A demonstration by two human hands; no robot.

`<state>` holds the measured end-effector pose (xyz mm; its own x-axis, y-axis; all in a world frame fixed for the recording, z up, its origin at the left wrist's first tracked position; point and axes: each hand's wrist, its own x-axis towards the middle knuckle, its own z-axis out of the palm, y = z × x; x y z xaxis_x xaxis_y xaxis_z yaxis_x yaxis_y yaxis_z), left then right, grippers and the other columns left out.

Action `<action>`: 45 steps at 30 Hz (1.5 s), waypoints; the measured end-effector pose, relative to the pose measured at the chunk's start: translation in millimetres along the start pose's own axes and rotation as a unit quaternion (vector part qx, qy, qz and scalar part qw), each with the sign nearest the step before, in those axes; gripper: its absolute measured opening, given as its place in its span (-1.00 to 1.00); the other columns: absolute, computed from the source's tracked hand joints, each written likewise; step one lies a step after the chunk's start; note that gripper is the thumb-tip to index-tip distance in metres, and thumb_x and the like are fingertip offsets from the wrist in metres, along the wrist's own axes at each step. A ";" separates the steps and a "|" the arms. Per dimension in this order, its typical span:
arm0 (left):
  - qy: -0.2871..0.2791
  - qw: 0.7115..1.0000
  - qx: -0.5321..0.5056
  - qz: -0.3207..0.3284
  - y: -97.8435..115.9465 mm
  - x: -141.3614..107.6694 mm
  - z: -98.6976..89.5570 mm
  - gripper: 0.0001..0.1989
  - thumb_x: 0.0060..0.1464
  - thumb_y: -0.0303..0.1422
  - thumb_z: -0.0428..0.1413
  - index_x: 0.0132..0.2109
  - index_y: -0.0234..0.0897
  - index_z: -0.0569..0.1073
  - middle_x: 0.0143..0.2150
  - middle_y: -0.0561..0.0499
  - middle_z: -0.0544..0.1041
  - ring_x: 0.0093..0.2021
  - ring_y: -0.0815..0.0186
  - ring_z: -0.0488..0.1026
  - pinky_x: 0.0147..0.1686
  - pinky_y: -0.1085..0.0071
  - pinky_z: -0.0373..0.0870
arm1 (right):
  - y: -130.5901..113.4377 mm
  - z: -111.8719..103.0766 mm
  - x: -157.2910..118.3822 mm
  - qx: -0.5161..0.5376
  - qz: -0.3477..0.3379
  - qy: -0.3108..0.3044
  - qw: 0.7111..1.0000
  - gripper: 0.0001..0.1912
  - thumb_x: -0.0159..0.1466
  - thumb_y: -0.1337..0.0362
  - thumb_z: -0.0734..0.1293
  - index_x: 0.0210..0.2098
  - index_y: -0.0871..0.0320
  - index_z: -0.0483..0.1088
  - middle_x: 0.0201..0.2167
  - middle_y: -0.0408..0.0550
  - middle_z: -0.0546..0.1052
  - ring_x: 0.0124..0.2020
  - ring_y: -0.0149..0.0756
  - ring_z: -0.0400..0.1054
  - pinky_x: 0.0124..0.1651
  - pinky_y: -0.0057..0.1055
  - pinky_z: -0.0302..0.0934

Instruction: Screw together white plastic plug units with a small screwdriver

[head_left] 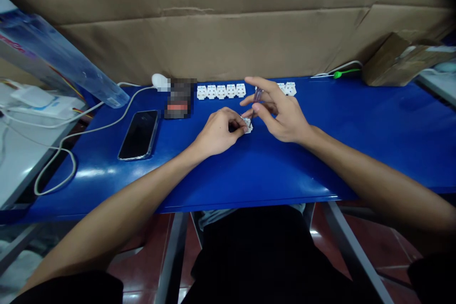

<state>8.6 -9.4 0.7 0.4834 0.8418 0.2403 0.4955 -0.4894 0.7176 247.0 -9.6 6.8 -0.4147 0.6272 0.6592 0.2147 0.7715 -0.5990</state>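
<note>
My left hand [219, 132] pinches a small white plastic part [248, 127] with metal-looking details just above the middle of the blue table [235, 175]. A small screwdriver [257, 95] with a clear purplish handle is in my right hand [285, 115], between thumb and fingers, its index finger raised over the handle's top. The shaft points down, its tip at the white part; whether it sits in a screw I cannot make out. Behind the hands, several similar white parts [221, 91] stand in a row, and more white parts [290, 89] show past my right hand, which partly covers them.
A black phone [138, 135] lies on the left beside a white cable [99, 127]. Near the cardboard wall [221, 42] is a pixelated dark item [180, 95]. A clear plastic sleeve [71, 54] leans at left; a cardboard box [395, 59] and green-tipped item [338, 74] are at right.
</note>
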 end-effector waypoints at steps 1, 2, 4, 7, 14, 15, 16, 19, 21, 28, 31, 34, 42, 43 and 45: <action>0.001 1.000 -0.001 -0.001 -0.4 0.2 0.5 -0.88 0.31 -0.42 0.33 -0.19 -0.16 0.78 -0.06 -0.08 0.81 0.01 0.12 0.72 0.07 0.09 0.65 | -0.8 -0.3 0.3 -0.001 -0.003 0.001 1.000 -0.45 0.68 0.12 0.32 0.61 -0.08 0.35 0.17 -0.04 0.76 -0.07 -0.27 0.81 0.10 -0.28 0.76; 0.002 1.000 -0.002 -0.004 -0.7 0.4 1.0 -0.89 0.31 -0.42 0.33 -0.19 -0.17 0.78 -0.05 -0.08 0.80 -0.01 0.13 0.72 0.07 0.09 0.64 | -1.2 -0.3 0.4 -0.009 -0.006 0.010 1.000 -0.47 0.66 0.13 0.35 0.58 -0.08 0.40 0.14 -0.07 0.77 -0.07 -0.27 0.80 0.12 -0.27 0.76; 0.004 1.000 -0.006 -0.007 -1.2 0.6 1.6 -0.89 0.30 -0.42 0.33 -0.18 -0.17 0.78 -0.05 -0.08 0.80 -0.03 0.14 0.72 0.06 0.09 0.64 | -0.8 0.2 0.3 -0.039 -0.014 0.037 0.998 -0.49 0.61 0.12 0.43 0.51 -0.09 0.48 0.08 -0.12 0.78 -0.11 -0.27 0.80 0.10 -0.27 0.77; 0.006 1.000 -0.007 -0.005 -1.0 0.5 1.6 -0.88 0.29 -0.44 0.33 -0.18 -0.18 0.78 -0.07 -0.07 0.79 -0.04 0.16 0.71 0.06 0.11 0.64 | 1.4 0.2 -0.3 -0.079 -0.017 0.055 0.995 -0.48 0.59 0.04 0.46 0.49 -0.11 0.50 0.08 -0.13 0.79 -0.15 -0.25 0.79 0.00 -0.26 0.78; 0.007 1.000 0.000 -0.012 0.5 -0.3 -0.1 -0.90 0.29 -0.41 0.34 -0.17 -0.19 0.79 -0.05 -0.09 0.77 -0.17 0.22 0.69 0.02 0.11 0.65 | 1.9 -0.1 -0.2 -0.048 -0.023 0.032 0.998 -0.51 0.66 0.10 0.33 0.53 -0.07 0.46 0.09 -0.11 0.80 -0.14 -0.30 0.82 0.02 -0.31 0.76; 0.007 1.000 0.002 -0.012 0.4 -0.3 0.1 -0.90 0.29 -0.41 0.34 -0.17 -0.19 0.79 -0.05 -0.09 0.77 -0.17 0.22 0.69 0.03 0.10 0.65 | 1.8 0.5 0.0 -0.063 -0.022 0.051 0.996 -0.53 0.64 0.10 0.38 0.48 -0.07 0.51 0.02 -0.14 0.81 -0.17 -0.29 0.82 -0.01 -0.33 0.76; 0.007 1.000 0.004 -0.012 0.2 -0.1 0.3 -0.90 0.29 -0.41 0.34 -0.17 -0.18 0.79 -0.05 -0.09 0.77 -0.16 0.21 0.69 0.03 0.10 0.65 | 1.7 1.2 0.3 -0.078 -0.021 0.070 0.994 -0.55 0.61 0.09 0.43 0.44 -0.07 0.55 -0.04 -0.17 0.81 -0.19 -0.28 0.82 -0.03 -0.33 0.75; 0.007 1.000 0.002 -0.012 -0.1 0.4 0.9 -0.90 0.29 -0.40 0.34 -0.17 -0.18 0.79 -0.05 -0.09 0.77 -0.15 0.21 0.69 0.04 0.10 0.66 | 0.9 2.0 1.4 -0.102 -0.025 0.094 0.990 -0.54 0.57 0.04 0.49 0.41 -0.09 0.59 -0.04 -0.17 0.83 -0.18 -0.24 0.81 -0.02 -0.29 0.77; 0.007 1.000 -0.002 -0.013 0.1 0.6 1.0 -0.90 0.28 -0.40 0.33 -0.17 -0.18 0.79 -0.04 -0.08 0.77 -0.17 0.22 0.69 0.04 0.12 0.67 | -0.5 1.6 2.1 -0.093 -0.025 0.077 0.992 -0.52 0.61 0.03 0.42 0.45 -0.09 0.55 0.12 -0.12 0.82 -0.12 -0.23 0.82 0.07 -0.22 0.78; 0.003 1.000 -0.002 -0.016 0.0 0.2 0.5 -0.89 0.29 -0.39 0.32 -0.16 -0.19 0.78 -0.02 -0.09 0.76 -0.17 0.23 0.69 0.01 0.13 0.64 | -0.8 3.6 0.0 -0.034 0.002 0.040 0.999 -0.53 0.62 0.06 0.40 0.47 -0.06 0.48 0.00 -0.13 0.78 -0.14 -0.27 0.81 0.04 -0.29 0.77; 0.005 1.000 -0.005 -0.017 -0.6 0.0 0.7 -0.90 0.28 -0.38 0.33 -0.17 -0.19 0.78 -0.03 -0.09 0.76 -0.13 0.21 0.70 0.02 0.14 0.64 | 2.4 5.4 -1.9 -0.070 -0.005 0.082 0.994 -0.54 0.56 0.01 0.49 0.38 -0.06 0.53 -0.10 -0.17 0.76 -0.22 -0.27 0.79 -0.09 -0.34 0.75; 0.004 1.000 -0.004 -0.015 -0.6 0.3 0.6 -0.90 0.28 -0.38 0.31 -0.17 -0.18 0.77 -0.06 -0.08 0.76 -0.13 0.21 0.70 0.01 0.14 0.64 | 2.9 4.4 -2.1 -0.074 -0.018 0.067 0.995 -0.51 0.59 0.02 0.46 0.44 -0.05 0.48 0.02 -0.10 0.78 -0.11 -0.22 0.80 0.01 -0.26 0.77; -0.003 1.000 0.009 -0.012 -0.9 0.3 0.0 -0.90 0.30 -0.36 0.31 -0.14 -0.18 0.77 -0.04 -0.09 0.75 -0.17 0.23 0.68 -0.02 0.16 0.63 | -0.3 5.3 -1.6 -0.004 0.028 0.018 0.999 -0.48 0.63 0.00 0.36 0.50 -0.02 0.41 0.05 -0.03 0.79 0.00 -0.19 0.82 0.16 -0.20 0.76; 0.000 1.000 0.011 -0.013 -1.1 0.2 0.2 -0.90 0.29 -0.36 0.32 -0.14 -0.18 0.77 -0.02 -0.09 0.75 -0.17 0.23 0.67 -0.01 0.15 0.63 | 0.9 6.4 -1.9 -0.014 0.033 0.047 0.998 -0.48 0.59 -0.03 0.42 0.44 -0.01 0.45 -0.05 -0.07 0.79 -0.07 -0.19 0.82 0.09 -0.22 0.76; 0.005 1.000 0.012 -0.015 -1.3 0.1 0.6 -0.90 0.29 -0.37 0.34 -0.13 -0.17 0.79 -0.01 -0.10 0.76 -0.16 0.22 0.67 0.00 0.14 0.64 | 3.3 7.9 -2.0 -0.041 0.031 0.098 0.994 -0.46 0.51 -0.09 0.51 0.35 0.01 0.52 -0.18 -0.12 0.77 -0.17 -0.19 0.80 -0.02 -0.24 0.77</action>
<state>8.5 -8.8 -0.6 0.4617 0.8580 0.2252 0.5272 -0.4696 0.7082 241.6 -9.1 -0.1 -0.2203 0.6767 0.7026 0.3095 0.7315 -0.6075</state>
